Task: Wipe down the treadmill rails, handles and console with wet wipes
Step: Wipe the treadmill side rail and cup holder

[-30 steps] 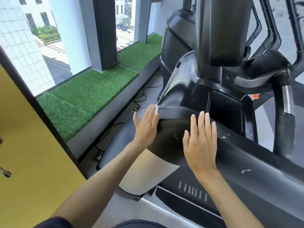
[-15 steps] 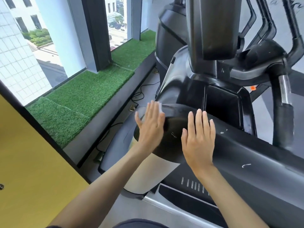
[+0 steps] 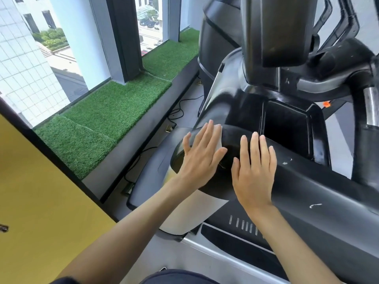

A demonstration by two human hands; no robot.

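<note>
The treadmill's broad black left rail point(image 3: 307, 193) runs from the lower right up to its rounded end at the centre. My left hand point(image 3: 202, 155) lies flat on that rounded end, fingers straight, pressing a white wet wipe point(image 3: 219, 138) whose edge shows past the fingertips. My right hand point(image 3: 254, 169) rests flat on top of the rail just to the right, fingers straight, holding nothing. The console point(image 3: 274, 27) stands above, with a black tray point(image 3: 287, 130) below it and a handle with a metal sensor point(image 3: 371, 103) at the right.
A ledge covered in green artificial grass point(image 3: 114, 119) runs along the window on the left. Cables point(image 3: 176, 113) lie on the grey floor beside the treadmill base. A yellow panel point(image 3: 30, 191) fills the lower left. White scuffs point(image 3: 314, 206) mark the rail.
My left hand has slid with the wipe to the right, up over the rounded rail end, closer to my right hand. My right hand has stayed in place.
</note>
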